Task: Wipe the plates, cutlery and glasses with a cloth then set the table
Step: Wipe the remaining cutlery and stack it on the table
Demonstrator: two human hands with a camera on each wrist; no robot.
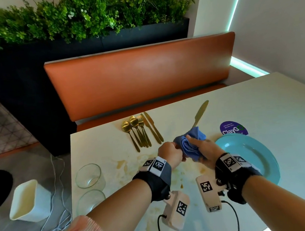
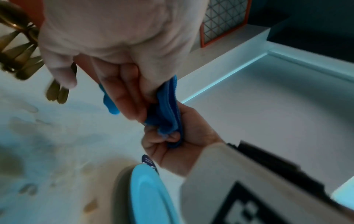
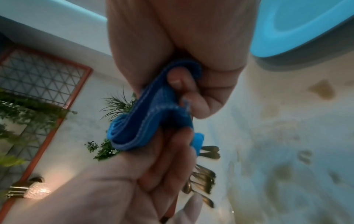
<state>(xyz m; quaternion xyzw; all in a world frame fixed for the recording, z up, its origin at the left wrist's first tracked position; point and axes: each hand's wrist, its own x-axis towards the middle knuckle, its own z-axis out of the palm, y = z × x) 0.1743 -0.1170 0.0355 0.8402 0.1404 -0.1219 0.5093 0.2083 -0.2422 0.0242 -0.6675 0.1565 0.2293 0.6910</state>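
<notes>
The gold knife (image 1: 200,114) sticks up out of a bunched blue cloth (image 1: 190,143), blade pointing up and away over the desk (image 1: 259,104). The right hand (image 1: 203,148) is wrapped round the cloth, fingers curled into its folds, and the cloth covers the knife's lower part. The left hand (image 1: 170,154) is clenched just beside the cloth, touching the right hand; from the wrist views its fingers (image 2: 122,97) close against the cloth's end, and whether they also hold the knife handle cannot be told. Both hands are raised above the desk, near its middle.

The rest of the gold cutlery (image 1: 140,130) lies side by side on the desk beyond the left hand: spoons, forks and two more knives. A light blue plate (image 1: 261,153) sits on the desk under the right wrist, with a purple round sticker (image 1: 233,128) just behind it. Two clear glasses (image 1: 89,175) stand near the desk's left edge. Brownish stains (image 1: 122,163) mark the surface around the hands. Behind the desk runs an orange bench seat (image 1: 140,77).
</notes>
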